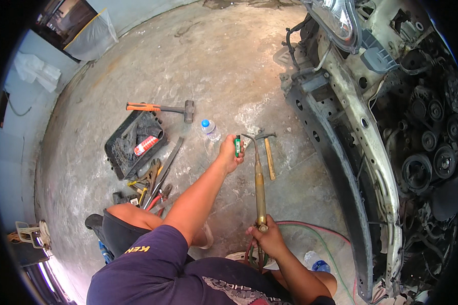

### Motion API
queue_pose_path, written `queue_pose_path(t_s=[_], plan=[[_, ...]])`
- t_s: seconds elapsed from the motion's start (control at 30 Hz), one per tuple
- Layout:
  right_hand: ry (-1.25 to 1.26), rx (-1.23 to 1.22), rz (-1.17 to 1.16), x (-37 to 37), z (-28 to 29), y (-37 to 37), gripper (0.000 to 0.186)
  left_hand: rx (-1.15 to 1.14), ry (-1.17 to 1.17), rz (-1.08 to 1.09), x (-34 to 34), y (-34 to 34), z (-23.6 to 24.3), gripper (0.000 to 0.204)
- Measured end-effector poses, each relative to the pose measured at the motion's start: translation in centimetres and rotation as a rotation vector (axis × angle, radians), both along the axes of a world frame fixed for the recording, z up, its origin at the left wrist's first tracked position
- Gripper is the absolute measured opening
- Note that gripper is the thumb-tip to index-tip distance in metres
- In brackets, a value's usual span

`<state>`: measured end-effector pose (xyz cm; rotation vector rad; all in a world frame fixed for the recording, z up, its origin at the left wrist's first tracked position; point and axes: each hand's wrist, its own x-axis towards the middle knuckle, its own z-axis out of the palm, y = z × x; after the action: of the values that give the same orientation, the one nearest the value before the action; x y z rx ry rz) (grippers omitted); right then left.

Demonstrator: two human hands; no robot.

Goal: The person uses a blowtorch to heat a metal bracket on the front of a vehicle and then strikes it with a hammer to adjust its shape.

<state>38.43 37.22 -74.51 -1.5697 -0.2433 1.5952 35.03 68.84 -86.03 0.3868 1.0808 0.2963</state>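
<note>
My left hand is stretched forward and closed around a small green lighter. Just right of the lighter is the bent tip of a brass gas torch; I see no flame. My right hand grips the torch low down, by its valve knob. The torch points away from me, roughly upright in the view. Red and green hoses run from around its lower end to the right. Beyond the torch tip, on the concrete floor, lies a hammer with a wooden handle.
On the right stands a stripped car front with a metal crossbeam and exposed pulleys. A sledgehammer rests by a black plastic tray holding a red can. Nearby are pliers, a capped bottle and another bottle.
</note>
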Motion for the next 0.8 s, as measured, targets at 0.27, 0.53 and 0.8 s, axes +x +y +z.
queue_pose_path(t_s=[0.27,0.53,0.8], plan=[[0.068,-0.002,-0.078,0.8,0.0,-0.4,0.029,-0.081,0.021,-0.014,-2.5,-3.0,-1.3,0.051],[0.086,-0.012,-0.043,-0.1,-0.4,-0.8,0.028,0.006,-0.096,0.058,0.3,-0.5,-0.9,0.042],[0.118,0.047,-0.241,2.1,0.5,-0.5,0.029,0.225,0.234,-0.272,-4.6,-5.8,-6.6,0.053]])
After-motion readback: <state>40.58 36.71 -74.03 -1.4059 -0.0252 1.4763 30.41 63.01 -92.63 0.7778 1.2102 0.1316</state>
